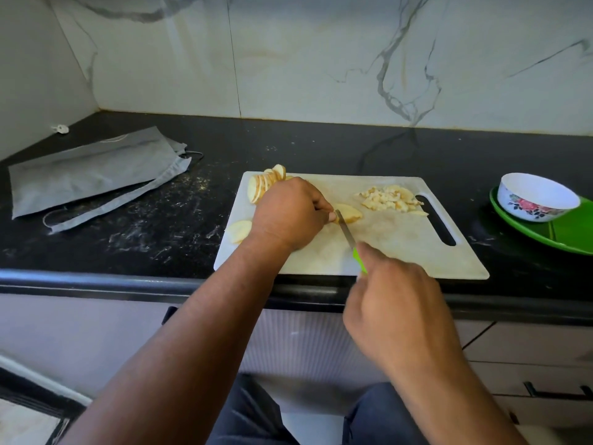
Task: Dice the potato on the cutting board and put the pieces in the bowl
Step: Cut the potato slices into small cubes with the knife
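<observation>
A white cutting board (pixel 401 245) lies on the black counter. My left hand (pixel 290 213) holds down a small stack of potato slices (pixel 351 213) at the board's middle. My right hand (pixel 394 309) grips a green-handled knife (pixel 348 234), its blade resting against those slices. A fanned row of potato slices (pixel 264 184) sits at the board's far left corner, and another slice (pixel 239 229) lies at the left edge. A pile of diced potato (pixel 388 197) lies near the board's handle slot. The white floral bowl (pixel 537 197) stands to the right, with nothing visible inside.
The bowl rests on a green plate (pixel 564 232) at the right edge of the counter. A grey cloth bag (pixel 93 178) lies at the far left. The marble wall runs behind, and the counter's front edge (pixel 128 284) is just below the board.
</observation>
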`<state>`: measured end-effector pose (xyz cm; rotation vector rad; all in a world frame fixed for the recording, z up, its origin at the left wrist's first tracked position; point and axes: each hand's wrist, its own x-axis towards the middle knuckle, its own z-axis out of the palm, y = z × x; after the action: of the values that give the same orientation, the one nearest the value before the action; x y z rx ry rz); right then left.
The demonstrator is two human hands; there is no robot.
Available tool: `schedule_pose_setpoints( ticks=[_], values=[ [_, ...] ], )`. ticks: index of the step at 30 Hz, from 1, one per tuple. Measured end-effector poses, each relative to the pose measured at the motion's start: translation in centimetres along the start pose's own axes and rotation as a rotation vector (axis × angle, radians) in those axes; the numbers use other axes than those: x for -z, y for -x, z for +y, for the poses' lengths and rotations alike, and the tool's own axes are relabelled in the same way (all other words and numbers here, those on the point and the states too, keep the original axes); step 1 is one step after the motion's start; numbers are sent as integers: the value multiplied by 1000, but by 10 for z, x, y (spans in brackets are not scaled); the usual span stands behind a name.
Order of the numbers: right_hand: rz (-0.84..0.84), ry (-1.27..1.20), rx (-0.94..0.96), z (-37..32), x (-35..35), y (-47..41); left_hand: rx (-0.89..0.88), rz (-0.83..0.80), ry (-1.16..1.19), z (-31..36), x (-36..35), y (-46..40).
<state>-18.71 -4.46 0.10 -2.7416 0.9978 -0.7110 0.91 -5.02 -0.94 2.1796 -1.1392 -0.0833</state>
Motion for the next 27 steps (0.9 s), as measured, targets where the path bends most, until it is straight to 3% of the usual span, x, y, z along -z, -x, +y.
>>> schedule_pose_setpoints(
  ticks=[8,13,27],
  values=[
    [69,37,-26,-1,20,-4,-15,-10,-20,-2,0,1],
    [36,-12,-33,-9,-5,-42,-4,-7,-20,2,2,4],
    [-21,-16,-51,-9,-4,-35,35,-12,-89,5,4,0]
  ],
)
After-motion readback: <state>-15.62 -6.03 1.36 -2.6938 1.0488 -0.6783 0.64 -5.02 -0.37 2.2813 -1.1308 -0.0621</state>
